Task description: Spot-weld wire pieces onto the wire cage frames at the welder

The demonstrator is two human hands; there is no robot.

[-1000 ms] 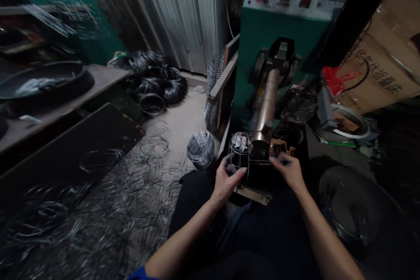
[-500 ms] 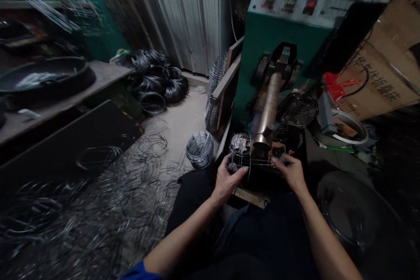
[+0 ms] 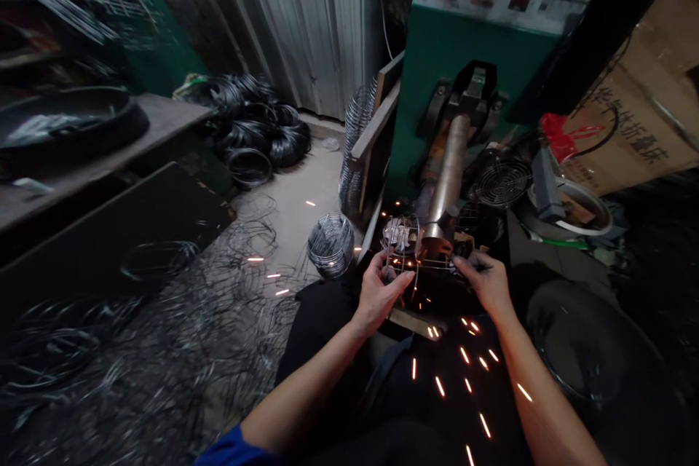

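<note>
My left hand (image 3: 381,293) is closed around a small round wire frame (image 3: 403,239), thumb toward me. Two thin straight wires (image 3: 435,263) run from the frame under the tip of a thick metal arm (image 3: 451,171). At their right end my right hand (image 3: 486,281) pinches them between thumb and fingers. The arm belongs to a green spot-welding machine (image 3: 431,44). Bright sparks (image 3: 465,355) fly from just below the arm's tip, over my lap and to the left. The exact contact point is hidden.
A wire basket-like bundle (image 3: 330,246) stands on the floor at left, near loose scattered wire rings (image 3: 218,306). Black wire coils (image 3: 256,120) lie by the metal wall. At right are a round bowl (image 3: 593,207), a cardboard box (image 3: 638,102) and a dark round basin (image 3: 579,349).
Sparks have burst out under the metal arm. A green lamp on the machine panel has lit and the red one has dimmed. Both hands keep nearly the same place and hold.
</note>
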